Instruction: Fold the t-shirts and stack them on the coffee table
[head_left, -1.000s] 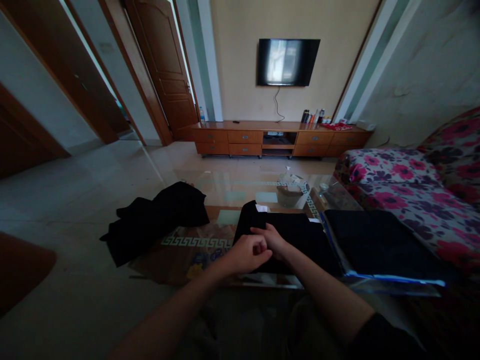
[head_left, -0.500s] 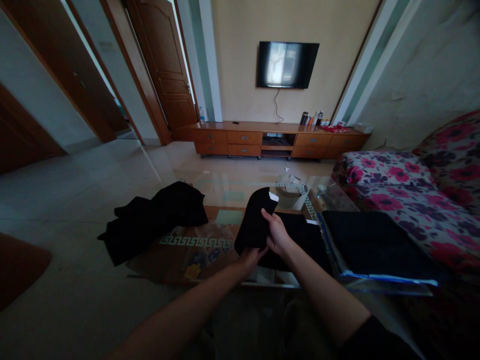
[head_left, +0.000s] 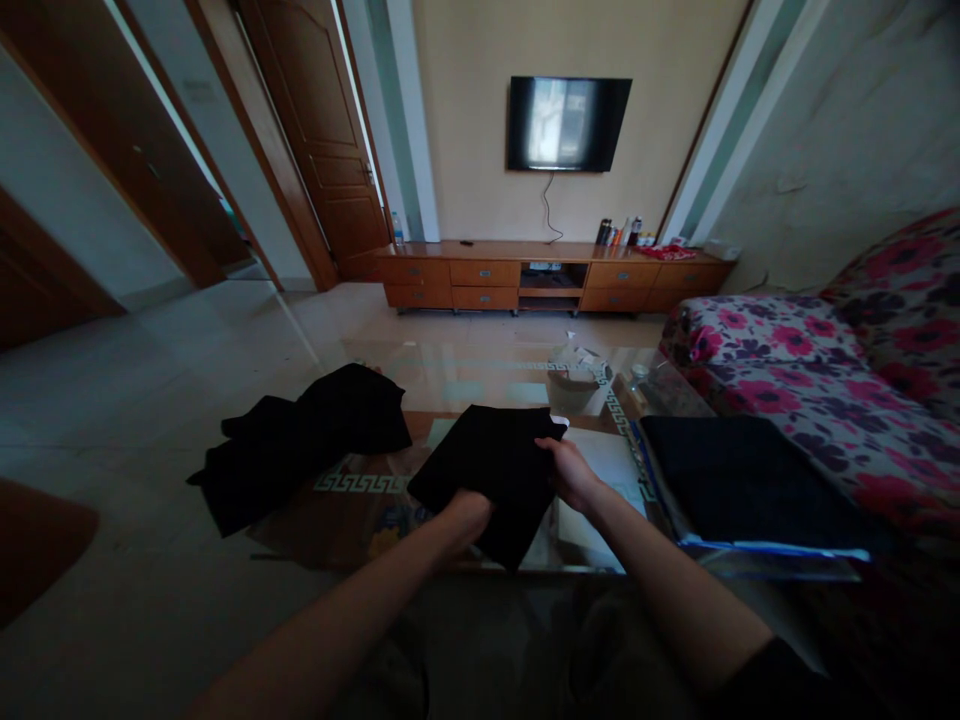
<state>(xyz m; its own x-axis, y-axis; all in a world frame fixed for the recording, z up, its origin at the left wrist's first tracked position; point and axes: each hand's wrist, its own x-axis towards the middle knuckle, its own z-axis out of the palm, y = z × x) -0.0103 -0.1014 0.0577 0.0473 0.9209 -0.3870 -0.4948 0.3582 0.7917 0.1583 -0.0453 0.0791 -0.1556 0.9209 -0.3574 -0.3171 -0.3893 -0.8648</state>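
A folded black cloth (head_left: 491, 450) is in both my hands, just over the glass coffee table (head_left: 480, 572). My left hand (head_left: 469, 512) supports it at the near left side, with its fingers hidden under the fabric. At the right edge, my right hand (head_left: 571, 472) pinches the cloth between thumb and fingers. A small white piece (head_left: 559, 422) shows at the cloth's far right corner. To the left lies a crumpled black cloth (head_left: 315, 430). On the right a neatly folded dark cloth (head_left: 742, 480) rests on flat packaging with a blue edge.
A plastic-lined bin (head_left: 574, 375) shows at the table's far side, near a small glass jar (head_left: 639, 375). The flowered sofa (head_left: 780, 350) stands to the right. Beyond is a low wooden cabinet (head_left: 484, 285) under a wall television (head_left: 568, 123).
The held cloth has gone from a curled, upright fold to lying flatter and wider. Its lower part has come off the table's right side, and my left hand has moved slightly left.
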